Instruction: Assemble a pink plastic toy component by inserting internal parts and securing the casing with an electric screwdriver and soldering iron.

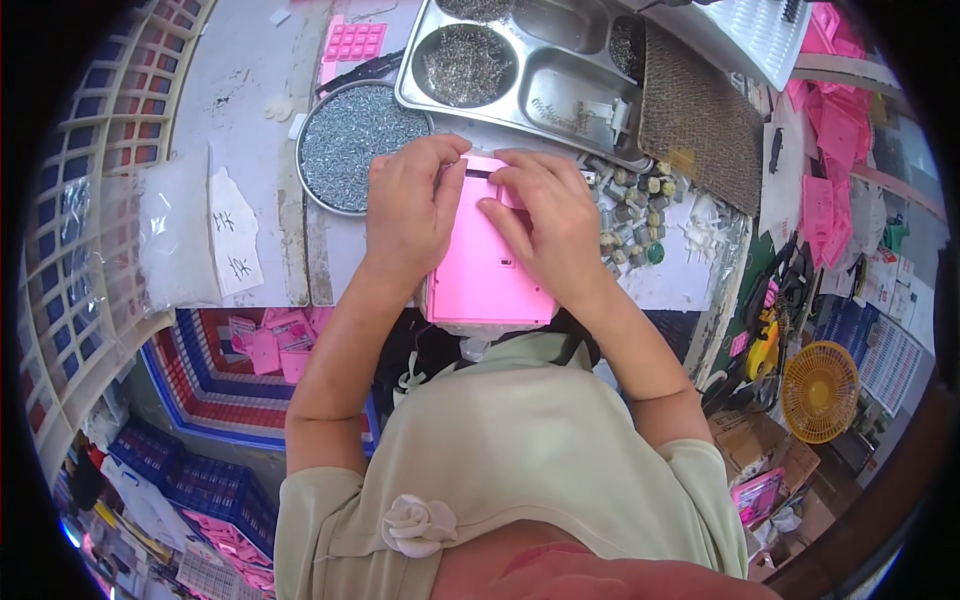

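Note:
A pink plastic case (pixel 475 265), flat and boxy, lies at the near edge of the table in front of my body. My left hand (pixel 410 205) grips its far left corner, thumb along the side and fingers curled over the far edge. At the far right corner my right hand (pixel 553 220) is closed on it, with the thumb on the upper face and the fingers bent near a dark slot (pixel 480 174). A small dark cutout shows lower on the face. The fingers hide part of the far edge, so anything small beneath them cannot be seen.
Beyond my left hand stands a round dish of small screws (pixel 362 140). A metal compartment tray (pixel 548 82) with small metal parts lies at the back. Small motors (pixel 632 215) and white plastic pieces (pixel 708 230) are heaped right. A crate (pixel 230 400) with pink parts sits below left.

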`<state>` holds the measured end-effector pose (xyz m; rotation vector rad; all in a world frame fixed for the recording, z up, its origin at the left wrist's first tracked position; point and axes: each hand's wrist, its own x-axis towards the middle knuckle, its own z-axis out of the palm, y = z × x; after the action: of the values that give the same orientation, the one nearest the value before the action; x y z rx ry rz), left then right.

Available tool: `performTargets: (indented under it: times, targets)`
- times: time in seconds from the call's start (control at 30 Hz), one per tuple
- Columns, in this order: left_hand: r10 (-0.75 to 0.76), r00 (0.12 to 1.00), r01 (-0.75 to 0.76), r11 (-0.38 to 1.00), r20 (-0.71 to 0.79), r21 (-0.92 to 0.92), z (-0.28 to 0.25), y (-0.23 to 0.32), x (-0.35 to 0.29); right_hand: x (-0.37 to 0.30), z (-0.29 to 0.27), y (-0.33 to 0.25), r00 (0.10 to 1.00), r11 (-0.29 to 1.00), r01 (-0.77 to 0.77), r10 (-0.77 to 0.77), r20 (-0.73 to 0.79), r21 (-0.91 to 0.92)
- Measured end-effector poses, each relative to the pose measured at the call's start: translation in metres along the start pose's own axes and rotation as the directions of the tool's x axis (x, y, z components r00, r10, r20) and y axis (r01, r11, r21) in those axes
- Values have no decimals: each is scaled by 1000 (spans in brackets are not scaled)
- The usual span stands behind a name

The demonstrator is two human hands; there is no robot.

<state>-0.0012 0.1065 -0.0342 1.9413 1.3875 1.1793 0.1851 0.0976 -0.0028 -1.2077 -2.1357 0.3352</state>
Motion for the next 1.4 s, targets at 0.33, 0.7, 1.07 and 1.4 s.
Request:
performTargets:
  times: [0.33,0.7,1.07,1.4]
  targets:
    - [170,979,-183,976,110,118,-22,32,-30,-4,-1,-1,993,993,-116,115,32,38]
    - [28,990,-49,988,139,147,-22,33,-31,85,-189,130,821,691,155,308,-481,706]
    - [8,985,-55,961,172,272,-25,37,-32,98,-123,51,969,358,-178,227,99,917]
    - [36,920,-206,891,390,404,-26,57,-26,69,-90,33,996,450,-45,89,5,892]
